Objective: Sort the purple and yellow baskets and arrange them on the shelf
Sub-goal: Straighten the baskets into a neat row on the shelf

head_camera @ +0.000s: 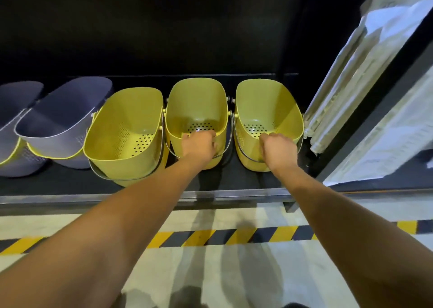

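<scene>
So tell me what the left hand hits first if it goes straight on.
The left hand grips the near rim of the middle basket; straight on, probably its perforated floor, though depth is unclear.

So there's a dark shelf [70, 183] with five baskets in a row. Far-left purple basket [14, 111] and second purple basket [63, 113], then the left yellow basket [124, 122], tilted. Left hand [198, 145] has its fingers [207, 136] curled over the near rim of the middle yellow basket [196, 106], right hand [278, 148] same on the right yellow basket [267, 104].

3 yellow baskets [121, 120] rim to rim, gaps tight; above open; dark post [375, 104] blocks right.
</scene>
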A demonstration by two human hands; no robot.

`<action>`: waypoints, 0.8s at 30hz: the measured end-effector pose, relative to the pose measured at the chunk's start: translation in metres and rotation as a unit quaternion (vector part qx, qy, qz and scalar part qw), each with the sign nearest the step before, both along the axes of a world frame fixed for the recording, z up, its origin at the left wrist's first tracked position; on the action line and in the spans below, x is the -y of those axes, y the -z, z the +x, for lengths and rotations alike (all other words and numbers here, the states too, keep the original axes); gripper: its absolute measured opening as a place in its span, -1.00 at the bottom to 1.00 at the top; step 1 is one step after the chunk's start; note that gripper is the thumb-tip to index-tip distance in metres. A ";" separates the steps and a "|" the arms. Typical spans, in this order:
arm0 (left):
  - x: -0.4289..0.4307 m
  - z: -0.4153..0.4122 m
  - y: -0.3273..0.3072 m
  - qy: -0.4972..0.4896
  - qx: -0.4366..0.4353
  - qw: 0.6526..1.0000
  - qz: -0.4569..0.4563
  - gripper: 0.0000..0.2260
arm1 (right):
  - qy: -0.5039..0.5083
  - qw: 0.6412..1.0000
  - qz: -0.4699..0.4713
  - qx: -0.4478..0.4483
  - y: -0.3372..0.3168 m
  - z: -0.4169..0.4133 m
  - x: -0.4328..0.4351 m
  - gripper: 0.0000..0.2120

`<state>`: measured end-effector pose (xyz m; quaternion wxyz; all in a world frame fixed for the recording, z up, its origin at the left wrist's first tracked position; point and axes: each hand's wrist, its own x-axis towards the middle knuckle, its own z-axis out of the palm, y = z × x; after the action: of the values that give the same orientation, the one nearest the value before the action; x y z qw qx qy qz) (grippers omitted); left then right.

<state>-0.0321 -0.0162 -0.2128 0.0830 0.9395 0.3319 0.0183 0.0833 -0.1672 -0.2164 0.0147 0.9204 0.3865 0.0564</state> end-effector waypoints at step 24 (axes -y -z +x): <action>0.020 0.019 0.028 0.027 0.124 0.992 -0.028 -0.72 | -0.080 0.993 0.067 -0.049 0.026 0.053 0.016 -0.67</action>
<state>-0.0134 -0.0358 -0.2412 0.1499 0.9360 0.2939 0.1228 0.1366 -0.1831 -0.2421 -0.0704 0.8873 0.4541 0.0378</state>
